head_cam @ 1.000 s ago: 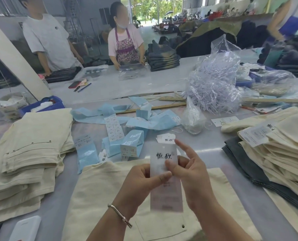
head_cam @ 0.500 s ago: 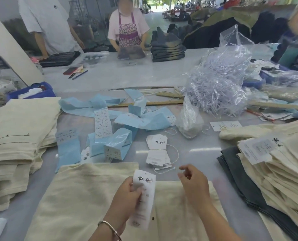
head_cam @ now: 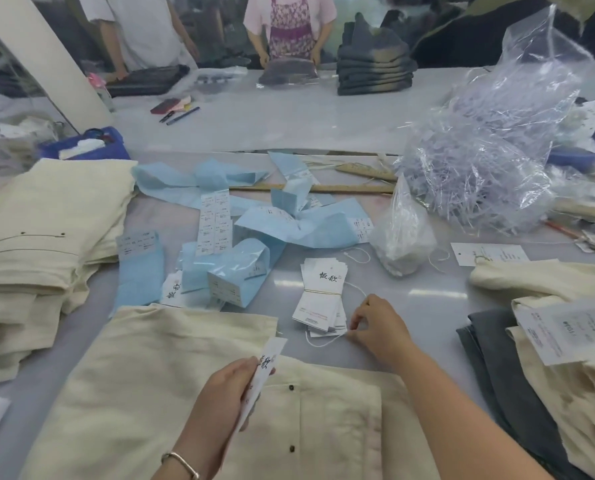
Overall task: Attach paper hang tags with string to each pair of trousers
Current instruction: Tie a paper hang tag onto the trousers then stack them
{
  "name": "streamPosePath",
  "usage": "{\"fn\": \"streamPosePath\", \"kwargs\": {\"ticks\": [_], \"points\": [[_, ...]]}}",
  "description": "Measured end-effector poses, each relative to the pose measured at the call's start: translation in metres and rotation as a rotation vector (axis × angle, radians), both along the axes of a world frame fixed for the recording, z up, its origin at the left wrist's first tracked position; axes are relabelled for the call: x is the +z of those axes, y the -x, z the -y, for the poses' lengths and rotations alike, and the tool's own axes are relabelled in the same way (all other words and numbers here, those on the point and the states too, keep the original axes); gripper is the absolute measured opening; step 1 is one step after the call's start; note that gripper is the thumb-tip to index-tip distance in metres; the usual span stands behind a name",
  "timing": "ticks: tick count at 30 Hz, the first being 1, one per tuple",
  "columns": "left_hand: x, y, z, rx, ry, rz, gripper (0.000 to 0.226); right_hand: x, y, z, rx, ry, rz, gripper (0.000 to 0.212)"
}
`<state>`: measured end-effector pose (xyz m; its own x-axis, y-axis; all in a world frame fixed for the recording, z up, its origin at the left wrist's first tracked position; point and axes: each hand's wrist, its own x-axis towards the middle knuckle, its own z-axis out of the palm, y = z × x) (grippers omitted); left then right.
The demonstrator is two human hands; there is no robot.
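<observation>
A grey worktop (head_cam: 410, 306) carries cream trousers (head_cam: 171, 393) spread along its near edge, folded stacks at the left and right edges. The left hand (head_cam: 226, 393) grips a white hang tag (head_cam: 266, 362) over the trousers. The right hand (head_cam: 379, 323) pinches a white string (head_cam: 324, 342) on the worktop just beside a banded bundle of tags (head_cam: 322, 296) near the middle.

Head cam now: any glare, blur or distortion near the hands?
Head view: soft even light; faint glare streaks on the table; wide-angle bending at the edges; the tag in the left hand slightly smeared; right hand and string fairly sharp; background people soft.
</observation>
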<state>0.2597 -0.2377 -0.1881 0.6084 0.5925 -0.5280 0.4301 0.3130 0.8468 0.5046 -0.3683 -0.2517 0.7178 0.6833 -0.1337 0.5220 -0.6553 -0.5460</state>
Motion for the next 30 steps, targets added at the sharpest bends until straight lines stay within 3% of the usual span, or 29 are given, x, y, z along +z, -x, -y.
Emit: {"fn": "streamPosePath", "kwargs": {"ticks": [5, 10, 12, 15, 18, 21, 27, 30], "points": [[0.0, 0.001, 0.002, 0.039, 0.051, -0.002, 0.03, 0.001, -0.006, 0.009, -0.012, -0.026, -0.073, 0.018], [0.005, 0.001, 0.011, 0.018, -0.021, 0.027, 0.035, 0.044, 0.001, 0.023, -0.259, -0.5, -0.424, 0.011], [0.015, 0.002, 0.015, 0.014, -0.041, 0.093, 0.033, 0.074, 0.014, 0.027, -0.24, -0.688, -0.561, 0.012], [0.028, 0.003, 0.017, 0.018, -0.075, 0.21, 0.035, 0.118, 0.045, 0.03, -0.132, -0.814, -0.601, 0.014], [0.043, 0.002, 0.019, -0.01, -0.188, 0.281, 0.024, 0.145, 0.083, 0.025, -0.028, -0.79, -0.553, 0.014], [0.054, 0.006, 0.021, -0.072, -0.27, 0.345, 0.034, 0.158, 0.119, 0.018, 0.032, -0.687, -0.435, 0.016], [0.071, 0.026, 0.014, -0.271, -0.393, 0.507, 0.031, 0.169, 0.164, 0.004, -0.001, -0.53, -0.013, 0.011], [0.076, 0.039, 0.009, -0.322, -0.518, 0.505, 0.03, 0.174, 0.181, -0.001, -0.019, -0.49, 0.067, 0.004]]}}
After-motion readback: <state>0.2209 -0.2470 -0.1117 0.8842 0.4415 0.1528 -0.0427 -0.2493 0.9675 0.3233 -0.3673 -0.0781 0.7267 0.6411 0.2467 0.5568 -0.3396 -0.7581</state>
